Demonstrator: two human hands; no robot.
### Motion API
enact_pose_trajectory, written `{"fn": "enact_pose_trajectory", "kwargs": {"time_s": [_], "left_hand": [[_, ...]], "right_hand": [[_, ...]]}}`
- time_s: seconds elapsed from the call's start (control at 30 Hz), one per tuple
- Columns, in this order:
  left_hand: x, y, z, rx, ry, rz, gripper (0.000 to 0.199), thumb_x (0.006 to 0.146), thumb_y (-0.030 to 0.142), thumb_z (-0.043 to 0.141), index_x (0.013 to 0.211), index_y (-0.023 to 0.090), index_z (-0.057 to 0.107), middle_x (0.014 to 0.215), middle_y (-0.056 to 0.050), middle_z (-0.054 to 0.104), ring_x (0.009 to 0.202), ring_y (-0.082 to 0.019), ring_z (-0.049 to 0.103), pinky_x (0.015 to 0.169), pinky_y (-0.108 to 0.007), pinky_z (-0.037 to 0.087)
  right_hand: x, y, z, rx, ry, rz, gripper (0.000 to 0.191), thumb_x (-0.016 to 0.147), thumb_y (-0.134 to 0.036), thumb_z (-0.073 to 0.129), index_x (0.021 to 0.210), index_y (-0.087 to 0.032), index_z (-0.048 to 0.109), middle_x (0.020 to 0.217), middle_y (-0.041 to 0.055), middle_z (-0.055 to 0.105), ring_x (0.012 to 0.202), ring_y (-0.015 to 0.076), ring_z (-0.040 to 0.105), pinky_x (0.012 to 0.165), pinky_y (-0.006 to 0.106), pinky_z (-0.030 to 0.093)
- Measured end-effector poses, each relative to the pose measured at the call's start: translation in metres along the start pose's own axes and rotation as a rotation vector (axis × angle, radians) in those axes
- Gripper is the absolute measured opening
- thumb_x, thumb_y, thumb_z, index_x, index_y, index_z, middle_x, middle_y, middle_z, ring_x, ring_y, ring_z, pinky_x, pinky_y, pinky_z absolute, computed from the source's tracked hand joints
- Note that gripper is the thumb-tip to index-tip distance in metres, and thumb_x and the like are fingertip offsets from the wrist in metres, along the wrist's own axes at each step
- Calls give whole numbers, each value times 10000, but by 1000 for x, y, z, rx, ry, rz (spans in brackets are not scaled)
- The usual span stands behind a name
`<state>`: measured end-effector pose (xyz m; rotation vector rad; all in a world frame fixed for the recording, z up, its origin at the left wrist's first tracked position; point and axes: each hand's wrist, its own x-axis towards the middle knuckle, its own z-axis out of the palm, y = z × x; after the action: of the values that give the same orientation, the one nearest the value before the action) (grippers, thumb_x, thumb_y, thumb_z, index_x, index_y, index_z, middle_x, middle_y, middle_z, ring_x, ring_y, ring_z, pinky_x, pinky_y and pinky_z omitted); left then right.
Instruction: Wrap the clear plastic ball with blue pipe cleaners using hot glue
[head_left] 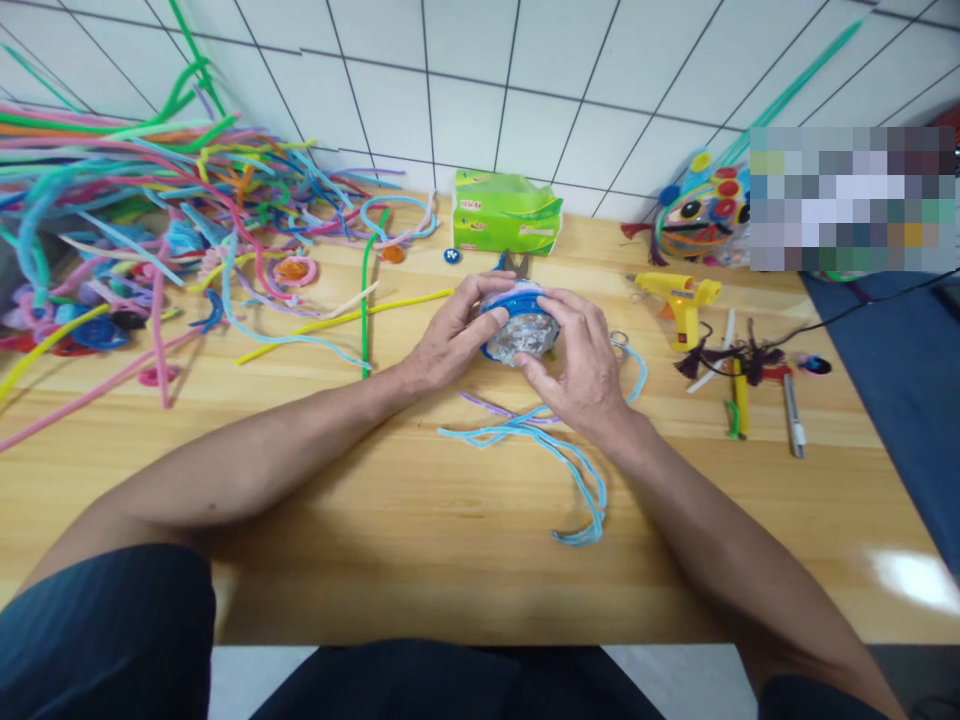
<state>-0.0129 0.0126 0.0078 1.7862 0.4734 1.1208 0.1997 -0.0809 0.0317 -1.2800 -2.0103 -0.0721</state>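
Between my hands sits a round, clear, shiny piece (531,338) with a blue band across its upper side; I cannot make out exactly what it is. My left hand (456,338) grips its left side, thumb lying on the blue band. From the right, my right hand (583,362) holds it with fingertips on the band and thumb at the lower edge. Light-blue pipe cleaners (581,470) and a purple pipe cleaner (491,406) lie on the table just below. Pliers (517,265) show partly behind the piece.
Many coloured pipe cleaners (150,170) are heaped at the left. A green tissue pack (506,212) stands against the tiled wall. To the right lie a yellow glue gun (681,300) with its cord, a box cutter (795,418) and dark tassels (731,358). A decorated piece (701,212) stands behind them.
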Motion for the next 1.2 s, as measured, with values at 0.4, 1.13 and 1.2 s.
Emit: {"fn": "enact_pose_trajectory", "kwargs": {"time_s": [0.4,1.13,1.2], "left_hand": [[-3,-3,1,42,-28,30,497,1098,565,631,1466,238,561,1576,-138,611,1508,-295,588,1287,-479,480],[0,-11,13,233,16,95,988,883,779,800,1615,197,483,1649,-227,552,1586,-413,506,1355,-604,401],[0,-14,13,205,33,54,980,898,744,805,1637,206,454,1679,-220,527,1594,-411,501,1354,-602,404]], "right_hand": [[-2,2,-2,-6,-29,15,710,1007,-411,707,1644,-267,430,1615,175,577,1510,404,558,1263,678,477],[-12,33,13,84,1,153,863,961,-579,784,1665,-250,408,1611,207,570,1494,411,592,1153,687,594],[-12,35,14,98,-8,167,918,934,-567,820,1681,-250,391,1635,212,548,1510,417,580,1152,689,596]]}}
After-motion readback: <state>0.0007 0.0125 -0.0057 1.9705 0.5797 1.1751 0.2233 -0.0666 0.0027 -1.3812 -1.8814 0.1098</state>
